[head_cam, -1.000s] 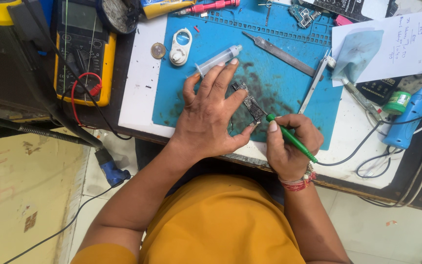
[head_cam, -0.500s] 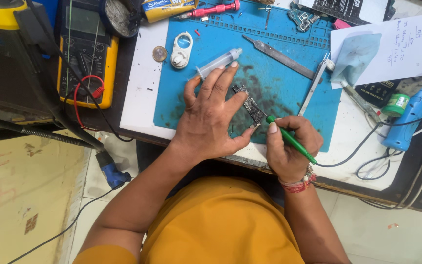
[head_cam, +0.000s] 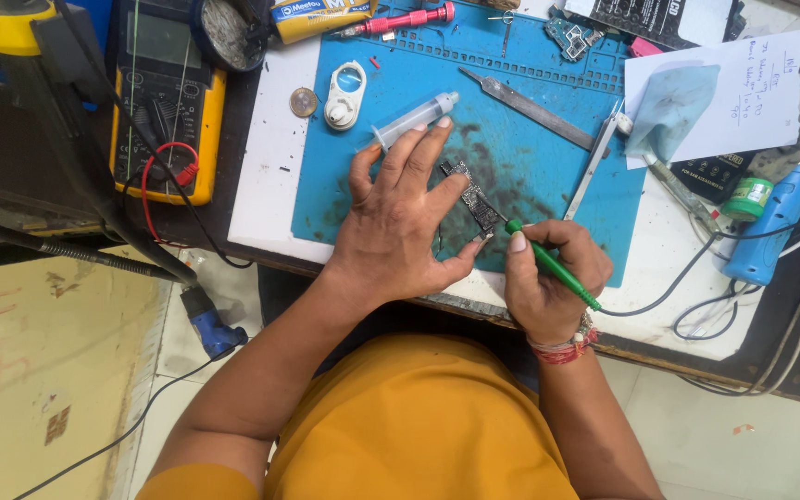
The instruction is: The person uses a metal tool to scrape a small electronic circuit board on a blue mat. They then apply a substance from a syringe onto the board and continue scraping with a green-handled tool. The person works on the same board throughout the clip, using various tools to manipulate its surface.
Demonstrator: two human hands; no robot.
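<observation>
Seen from the head camera, the left hand (head_cam: pixel 400 227) lies flat near the middle of the frame, fingers spread, pressing down on a small dark circuit board (head_cam: pixel 471 196) that rests on the stained blue rubber mat (head_cam: pixel 548 157). The board is narrow and rectangular, partly hidden under the fingertips. The right hand (head_cam: pixel 543 282), just right of centre, is clamped around a slim green screwdriver (head_cam: pixel 553 266), whose tip meets the lower end of the board.

Above the left hand lies a clear plastic syringe (head_cam: pixel 416 120), just beside the fingertips. A flat metal pry tool (head_cam: pixel 528 108) lies slantwise in the upper middle, with a red-handled screwdriver (head_cam: pixel 409 20) at the top edge. In the upper left sits a boxy yellow multimeter (head_cam: pixel 167 102) with red and black leads. A white paper sheet (head_cam: pixel 752 93) lies at the upper right.
</observation>
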